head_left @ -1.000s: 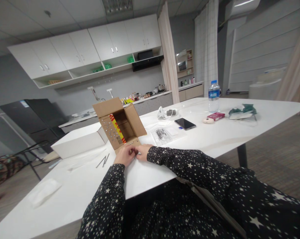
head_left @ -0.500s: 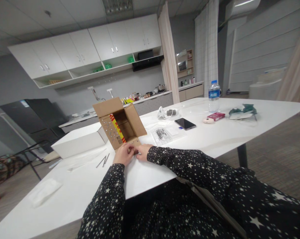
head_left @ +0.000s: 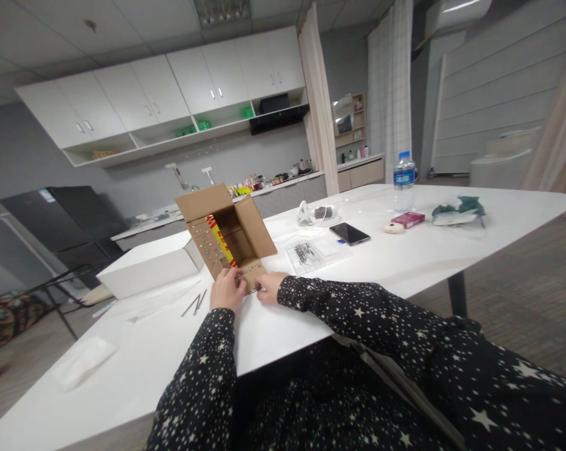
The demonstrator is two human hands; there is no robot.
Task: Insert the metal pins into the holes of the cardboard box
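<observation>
Cardboard box is seen lying on its side near the middle of the white table, its flaps open toward the near edge and its lower front flap studded with small metal pieces. The left hand is laid against that lower flap, fingers bent onto the cardboard; what is pinched beneath them, if anything, cannot be told. The right hand is held just beside the left, at the flap's near edge, its fingertips closed on a small thin metal piece that is too small to be identified. Both arms are covered by dark sleeves printed with white stars.

A white box is set touching the cardboard box on its left side, toward the far left edge of the table. Two thin metal rods are laid on the table just left of the left hand. A folded white cloth is placed near the left near corner. A clear bag of small dark parts is seen right of the cardboard box, with a phone beyond it. A water bottle is stood toward the far right edge, with a red packet near its base and a green bundle further right.
</observation>
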